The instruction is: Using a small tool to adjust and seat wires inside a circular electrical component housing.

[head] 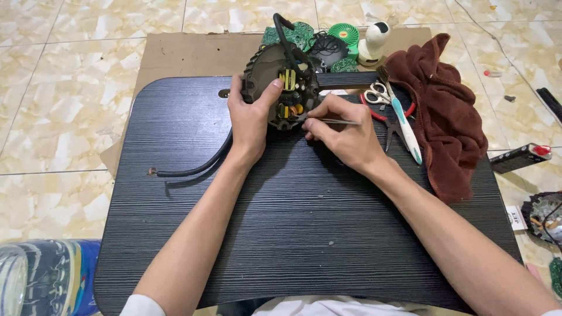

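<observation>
Left fingers [237, 96] wrap the black housing [263, 67] rim, thumb pressed on the exposed board [290, 93]; left hand [249, 120] clamps the unit tilted at the far edge of the lap desk [281, 234]. Right hand [342, 131] pinches tweezers [331, 121], tips just under the thumb at the board's lower parts. Housing looks rigid, moderately heavy; ribbed rim is the safe grip. Board parts likely fragile, so keep off the yellow coils. Stiff cable [199, 167] trails left of the wrist and may tug. Scissors [377, 93], pliers [392, 126], brush [404, 126] and cloth [445, 111] lie right of the knuckles.
</observation>
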